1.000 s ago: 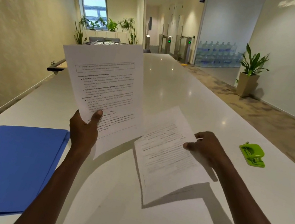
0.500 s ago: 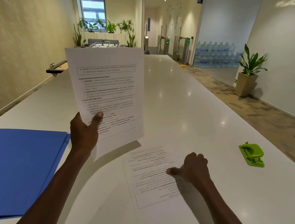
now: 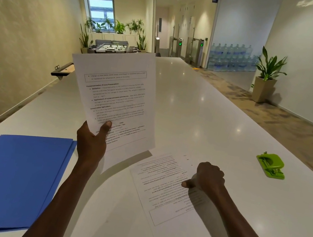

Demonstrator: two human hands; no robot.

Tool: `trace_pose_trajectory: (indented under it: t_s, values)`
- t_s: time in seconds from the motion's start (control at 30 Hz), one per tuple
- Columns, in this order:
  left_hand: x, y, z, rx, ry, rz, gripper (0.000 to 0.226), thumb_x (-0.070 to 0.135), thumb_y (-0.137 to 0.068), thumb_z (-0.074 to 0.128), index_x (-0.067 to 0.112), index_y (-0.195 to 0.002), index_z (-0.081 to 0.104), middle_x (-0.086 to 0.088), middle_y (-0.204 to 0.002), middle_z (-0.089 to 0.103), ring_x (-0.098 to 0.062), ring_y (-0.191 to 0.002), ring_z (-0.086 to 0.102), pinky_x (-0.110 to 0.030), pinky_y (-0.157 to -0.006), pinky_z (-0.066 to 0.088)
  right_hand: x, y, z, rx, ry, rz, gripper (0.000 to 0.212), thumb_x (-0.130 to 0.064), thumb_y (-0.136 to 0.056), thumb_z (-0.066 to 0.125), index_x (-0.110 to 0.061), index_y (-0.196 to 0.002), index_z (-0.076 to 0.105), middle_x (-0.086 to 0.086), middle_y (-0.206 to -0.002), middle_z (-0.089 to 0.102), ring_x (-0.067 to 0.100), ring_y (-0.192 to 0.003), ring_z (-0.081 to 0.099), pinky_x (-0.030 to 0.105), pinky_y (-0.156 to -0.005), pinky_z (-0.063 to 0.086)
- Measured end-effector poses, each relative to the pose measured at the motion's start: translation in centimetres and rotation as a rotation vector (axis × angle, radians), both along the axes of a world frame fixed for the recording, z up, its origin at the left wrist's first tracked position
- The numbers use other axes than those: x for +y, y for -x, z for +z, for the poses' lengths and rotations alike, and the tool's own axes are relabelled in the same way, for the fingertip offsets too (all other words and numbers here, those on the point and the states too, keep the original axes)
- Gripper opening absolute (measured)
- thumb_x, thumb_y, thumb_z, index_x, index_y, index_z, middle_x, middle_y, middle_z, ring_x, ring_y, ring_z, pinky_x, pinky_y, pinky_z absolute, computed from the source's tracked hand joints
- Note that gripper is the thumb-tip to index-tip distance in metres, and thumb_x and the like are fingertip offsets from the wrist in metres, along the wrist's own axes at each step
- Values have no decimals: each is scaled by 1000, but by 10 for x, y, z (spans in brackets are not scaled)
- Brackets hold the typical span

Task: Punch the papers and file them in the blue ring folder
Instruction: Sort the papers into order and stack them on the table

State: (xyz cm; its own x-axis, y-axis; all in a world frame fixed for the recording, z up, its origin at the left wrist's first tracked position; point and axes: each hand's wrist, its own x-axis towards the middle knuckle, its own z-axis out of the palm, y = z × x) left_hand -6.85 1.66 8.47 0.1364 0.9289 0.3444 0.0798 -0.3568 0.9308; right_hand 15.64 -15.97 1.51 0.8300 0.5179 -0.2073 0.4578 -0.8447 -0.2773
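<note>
Left of our left hand (image 3: 90, 144) the blue ring folder (image 3: 8, 180) lies closed on the desk (image 3: 204, 114); that hand grips a printed sheet (image 3: 114, 94) upright. Our right hand (image 3: 208, 179) pinches a second sheet (image 3: 162, 184) lying flat; the green punch (image 3: 270, 164) sits well to its right.

The left hand (image 3: 91, 142) holds a sheet (image 3: 114, 94) upright; the right hand (image 3: 208, 178) pinches a second sheet (image 3: 162, 184) on the tabletop (image 3: 204, 116). Blue folder (image 3: 8, 180) near left, green punch (image 3: 271, 165) right.
</note>
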Motion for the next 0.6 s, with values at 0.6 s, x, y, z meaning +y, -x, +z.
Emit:
trace_pose_trajectory:
  t_s: [0.6]
  values:
    - [-1, -1, 0, 28, 17, 8, 45, 28, -89, 66, 5, -124, 51, -14, -119, 63, -21, -95, 63, -20, -63, 51, 2, 7, -3, 63, -137, 58, 60, -42, -64, 85, -5, -100, 55, -8, -69, 41, 25, -101, 60, 29, -72, 42]
